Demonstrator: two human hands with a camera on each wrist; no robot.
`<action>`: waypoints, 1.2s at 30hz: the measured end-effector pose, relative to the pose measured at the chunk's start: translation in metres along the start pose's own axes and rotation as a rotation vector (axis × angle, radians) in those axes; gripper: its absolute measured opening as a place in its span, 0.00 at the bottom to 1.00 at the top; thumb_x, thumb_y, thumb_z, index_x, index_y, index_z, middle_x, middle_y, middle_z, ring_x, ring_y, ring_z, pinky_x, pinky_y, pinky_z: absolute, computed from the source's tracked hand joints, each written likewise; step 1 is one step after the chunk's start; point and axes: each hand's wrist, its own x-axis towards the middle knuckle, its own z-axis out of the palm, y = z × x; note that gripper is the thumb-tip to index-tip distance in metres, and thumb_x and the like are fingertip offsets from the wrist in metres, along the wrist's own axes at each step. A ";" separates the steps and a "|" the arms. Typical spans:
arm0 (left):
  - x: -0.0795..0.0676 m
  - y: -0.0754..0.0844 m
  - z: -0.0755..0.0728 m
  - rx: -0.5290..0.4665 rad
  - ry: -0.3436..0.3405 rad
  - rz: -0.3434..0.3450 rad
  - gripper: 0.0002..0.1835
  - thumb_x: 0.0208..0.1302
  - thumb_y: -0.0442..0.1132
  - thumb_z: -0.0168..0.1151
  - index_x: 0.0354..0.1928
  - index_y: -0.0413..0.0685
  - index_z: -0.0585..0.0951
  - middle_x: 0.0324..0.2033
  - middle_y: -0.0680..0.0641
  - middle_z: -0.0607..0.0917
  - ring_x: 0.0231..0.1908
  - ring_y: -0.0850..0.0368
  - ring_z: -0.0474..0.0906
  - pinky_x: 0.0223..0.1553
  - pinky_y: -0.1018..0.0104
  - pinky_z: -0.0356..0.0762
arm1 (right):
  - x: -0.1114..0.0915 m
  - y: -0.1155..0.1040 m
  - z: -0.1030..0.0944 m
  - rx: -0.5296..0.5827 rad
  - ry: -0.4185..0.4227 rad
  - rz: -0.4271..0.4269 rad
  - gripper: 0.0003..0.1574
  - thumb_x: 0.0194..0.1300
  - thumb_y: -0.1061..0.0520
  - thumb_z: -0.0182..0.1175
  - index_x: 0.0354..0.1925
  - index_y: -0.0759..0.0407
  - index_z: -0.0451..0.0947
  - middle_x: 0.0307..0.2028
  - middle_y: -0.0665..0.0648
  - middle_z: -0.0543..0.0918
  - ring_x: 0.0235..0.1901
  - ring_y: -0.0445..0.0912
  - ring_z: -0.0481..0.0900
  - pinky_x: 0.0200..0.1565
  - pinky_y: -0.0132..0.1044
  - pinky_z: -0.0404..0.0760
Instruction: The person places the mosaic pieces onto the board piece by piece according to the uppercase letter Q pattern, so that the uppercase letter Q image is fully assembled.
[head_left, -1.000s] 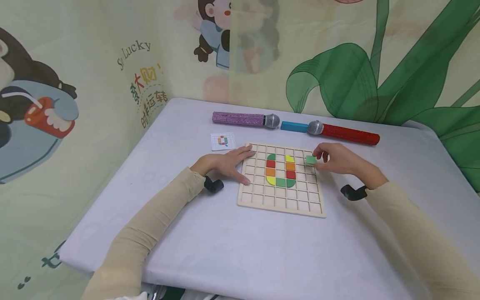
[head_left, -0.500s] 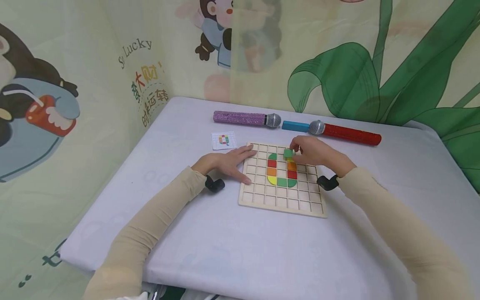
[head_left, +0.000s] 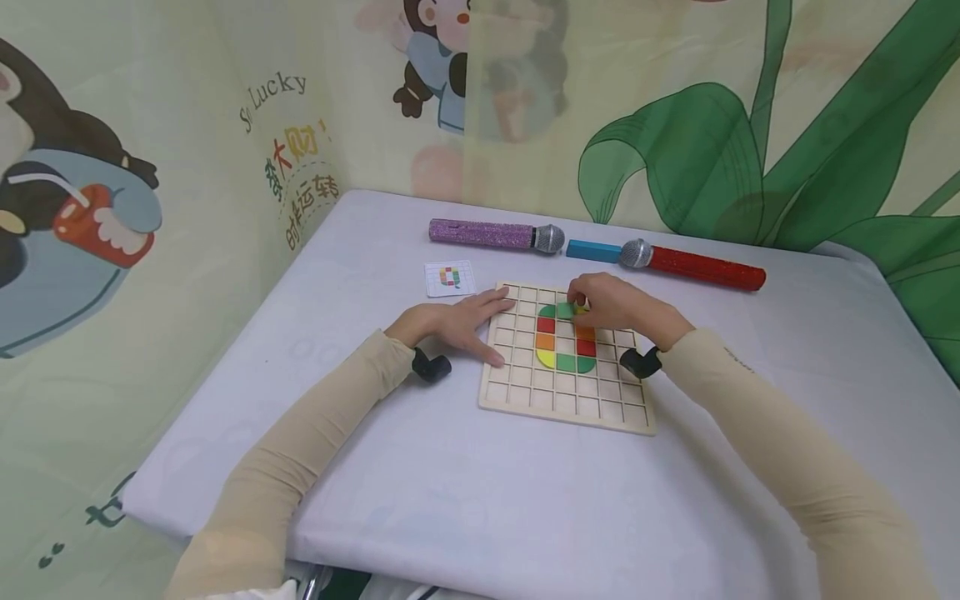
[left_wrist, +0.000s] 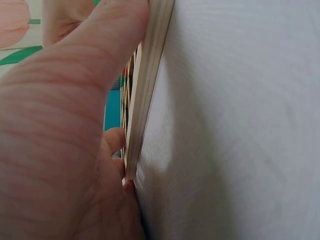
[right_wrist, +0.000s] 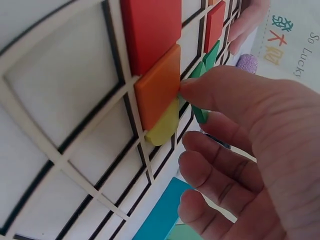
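A wooden grid board lies on the white table, with coloured tiles forming a ring in its cells. My right hand pinches a green square tile between thumb and index finger at the ring's top row. In the right wrist view this green tile is tilted, near a yellow rounded tile and an orange tile. Fingers spread, my left hand rests on the board's left edge. The left wrist view shows its thumb and fingertips against the board's side.
Behind the board lie a purple microphone, a blue block and a red microphone. A small card printed with a coloured tile pattern lies beyond my left hand. Patterned cloth hangs behind the table.
My right hand has carried the green square tile leftward from the board's right side to the ring's top row and lowered it there. The left hand has stayed on the board.
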 end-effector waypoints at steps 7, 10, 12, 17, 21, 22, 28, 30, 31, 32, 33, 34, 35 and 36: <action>0.002 -0.001 0.000 0.009 -0.002 -0.008 0.57 0.57 0.64 0.64 0.78 0.57 0.41 0.78 0.50 0.32 0.77 0.50 0.27 0.76 0.50 0.33 | 0.002 0.000 -0.001 -0.015 -0.009 -0.012 0.18 0.62 0.57 0.66 0.49 0.63 0.79 0.41 0.59 0.80 0.42 0.51 0.74 0.46 0.41 0.80; 0.001 -0.001 0.000 0.009 -0.002 -0.005 0.57 0.58 0.64 0.64 0.78 0.57 0.41 0.78 0.50 0.32 0.77 0.50 0.27 0.76 0.50 0.33 | 0.003 -0.001 -0.002 -0.015 -0.017 -0.016 0.18 0.62 0.58 0.66 0.49 0.64 0.79 0.41 0.59 0.81 0.41 0.51 0.74 0.46 0.42 0.80; 0.001 0.000 0.000 0.007 -0.001 -0.005 0.57 0.57 0.64 0.65 0.78 0.57 0.41 0.78 0.50 0.32 0.77 0.50 0.27 0.76 0.50 0.33 | 0.003 -0.001 -0.002 -0.009 -0.024 -0.012 0.17 0.62 0.58 0.66 0.49 0.64 0.79 0.41 0.60 0.81 0.41 0.51 0.74 0.46 0.42 0.80; 0.001 -0.001 0.000 0.005 0.000 -0.004 0.57 0.57 0.63 0.65 0.78 0.57 0.41 0.78 0.50 0.32 0.77 0.50 0.27 0.76 0.50 0.34 | 0.004 -0.001 -0.002 0.008 -0.053 0.007 0.18 0.63 0.58 0.65 0.50 0.64 0.79 0.41 0.60 0.81 0.42 0.51 0.74 0.47 0.42 0.80; 0.002 -0.001 0.001 0.007 0.002 0.000 0.57 0.57 0.63 0.65 0.78 0.56 0.42 0.78 0.50 0.32 0.77 0.51 0.27 0.76 0.51 0.34 | 0.005 -0.002 -0.002 0.018 -0.067 0.016 0.19 0.64 0.58 0.65 0.51 0.63 0.79 0.41 0.59 0.80 0.42 0.51 0.73 0.47 0.42 0.79; 0.002 -0.001 0.001 0.007 0.003 0.001 0.57 0.57 0.63 0.65 0.78 0.56 0.42 0.78 0.50 0.32 0.77 0.50 0.27 0.76 0.51 0.34 | 0.006 -0.002 -0.002 0.020 -0.068 0.016 0.19 0.64 0.57 0.65 0.51 0.63 0.79 0.41 0.59 0.80 0.42 0.51 0.73 0.46 0.41 0.78; 0.002 -0.001 0.001 0.001 0.004 0.002 0.57 0.57 0.62 0.66 0.78 0.56 0.42 0.78 0.50 0.32 0.77 0.51 0.27 0.76 0.51 0.33 | 0.004 -0.002 -0.001 0.013 -0.043 -0.019 0.16 0.67 0.58 0.60 0.51 0.64 0.79 0.40 0.60 0.81 0.41 0.51 0.73 0.47 0.44 0.78; 0.002 -0.001 0.001 -0.001 0.004 0.001 0.57 0.57 0.62 0.66 0.78 0.56 0.42 0.78 0.51 0.32 0.77 0.51 0.27 0.76 0.51 0.33 | 0.003 -0.001 0.000 0.007 -0.031 -0.032 0.15 0.68 0.60 0.58 0.51 0.65 0.79 0.40 0.60 0.81 0.41 0.52 0.74 0.47 0.44 0.78; 0.003 -0.001 0.001 0.001 0.004 0.001 0.57 0.57 0.62 0.66 0.78 0.56 0.42 0.78 0.51 0.32 0.77 0.51 0.27 0.76 0.51 0.33 | 0.003 -0.001 0.000 0.006 -0.024 -0.038 0.15 0.69 0.61 0.57 0.51 0.65 0.79 0.41 0.61 0.81 0.41 0.52 0.74 0.47 0.45 0.78; 0.003 -0.002 0.001 0.000 0.005 0.000 0.57 0.57 0.62 0.66 0.78 0.56 0.41 0.78 0.51 0.32 0.77 0.51 0.27 0.76 0.51 0.33 | 0.002 0.000 0.000 0.007 -0.017 -0.044 0.15 0.69 0.61 0.57 0.51 0.65 0.80 0.41 0.61 0.81 0.41 0.52 0.74 0.47 0.45 0.79; 0.003 -0.002 0.001 0.000 0.005 -0.001 0.57 0.57 0.62 0.66 0.78 0.56 0.41 0.78 0.51 0.32 0.77 0.51 0.27 0.76 0.51 0.33 | 0.002 0.001 0.000 0.010 -0.011 -0.049 0.15 0.68 0.62 0.57 0.52 0.65 0.80 0.41 0.61 0.81 0.41 0.52 0.74 0.47 0.45 0.79; 0.003 -0.002 0.001 0.001 0.006 -0.002 0.57 0.57 0.62 0.66 0.78 0.56 0.41 0.78 0.51 0.32 0.77 0.51 0.28 0.76 0.51 0.33 | 0.001 0.003 0.001 0.015 -0.005 -0.057 0.16 0.68 0.62 0.57 0.52 0.65 0.80 0.41 0.61 0.81 0.41 0.52 0.74 0.47 0.45 0.79; 0.003 -0.002 0.001 0.000 0.007 0.000 0.57 0.57 0.62 0.66 0.78 0.56 0.42 0.78 0.50 0.32 0.77 0.50 0.28 0.76 0.51 0.33 | 0.000 0.004 0.001 0.019 0.001 -0.065 0.16 0.68 0.63 0.57 0.52 0.65 0.80 0.41 0.62 0.81 0.41 0.52 0.75 0.48 0.45 0.79; 0.002 -0.002 0.001 0.002 0.008 0.000 0.57 0.57 0.62 0.66 0.78 0.56 0.42 0.78 0.50 0.33 0.77 0.50 0.28 0.76 0.51 0.33 | -0.001 0.006 0.002 0.023 0.010 -0.076 0.16 0.68 0.63 0.57 0.52 0.65 0.80 0.42 0.62 0.81 0.41 0.53 0.75 0.48 0.46 0.80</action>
